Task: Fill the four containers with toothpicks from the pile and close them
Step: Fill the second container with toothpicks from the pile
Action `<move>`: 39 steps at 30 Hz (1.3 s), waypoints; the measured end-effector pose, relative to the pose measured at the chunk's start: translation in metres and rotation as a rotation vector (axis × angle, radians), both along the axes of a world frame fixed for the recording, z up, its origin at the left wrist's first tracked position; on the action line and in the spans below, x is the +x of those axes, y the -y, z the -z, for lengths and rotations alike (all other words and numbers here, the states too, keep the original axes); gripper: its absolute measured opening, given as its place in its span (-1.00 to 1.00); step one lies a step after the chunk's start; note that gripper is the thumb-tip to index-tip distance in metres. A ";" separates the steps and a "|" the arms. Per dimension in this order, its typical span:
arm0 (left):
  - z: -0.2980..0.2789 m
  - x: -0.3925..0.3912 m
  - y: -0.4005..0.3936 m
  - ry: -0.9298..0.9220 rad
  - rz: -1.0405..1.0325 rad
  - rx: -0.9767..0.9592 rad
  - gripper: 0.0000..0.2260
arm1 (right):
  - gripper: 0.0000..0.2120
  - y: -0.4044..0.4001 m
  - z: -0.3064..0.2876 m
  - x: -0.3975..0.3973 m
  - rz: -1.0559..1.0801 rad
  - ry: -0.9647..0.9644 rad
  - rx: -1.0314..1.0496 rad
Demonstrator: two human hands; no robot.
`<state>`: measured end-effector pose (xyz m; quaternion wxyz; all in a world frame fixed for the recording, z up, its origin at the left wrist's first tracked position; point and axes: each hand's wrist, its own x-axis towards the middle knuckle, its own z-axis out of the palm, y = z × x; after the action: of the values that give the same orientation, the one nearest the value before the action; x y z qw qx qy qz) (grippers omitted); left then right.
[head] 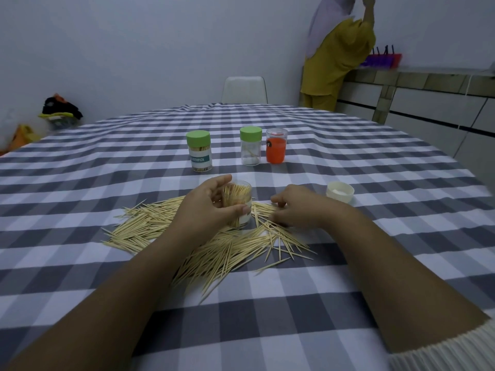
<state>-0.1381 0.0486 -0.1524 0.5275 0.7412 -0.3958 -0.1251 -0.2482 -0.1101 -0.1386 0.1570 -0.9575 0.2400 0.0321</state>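
Two bare arms reach up from the bottom of the frame over the checked tabletop [80, 263]. In the middle lies the pile of toothpicks [203, 245], spread wide, with most sticks pointing from lower left to upper right. The left hand [206, 207] stands in the pile with its fingers and thumb curled round an open clear container [238, 204]. The container stands upright, full of sticks that point up. The right hand [294, 207] rests just beside it, palm down, fingers curled onto the sticks; whether it holds any I cannot tell. A white lid [340, 192] lies to the right. Farther up stand a full green-lidded jar [198, 151], a nearly empty green-lidded jar [250, 149] and an orange jar [276, 145], with bare cloth around them.
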 end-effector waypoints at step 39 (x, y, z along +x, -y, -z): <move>0.002 -0.008 0.004 0.069 0.038 0.021 -0.32 | -0.82 -0.036 -0.007 0.012 0.252 1.312 0.802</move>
<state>-0.1466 0.0450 -0.1545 0.5035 0.7428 -0.4265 -0.1136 -0.2359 -0.0737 -0.1316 0.6035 -0.6161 0.1751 -0.4748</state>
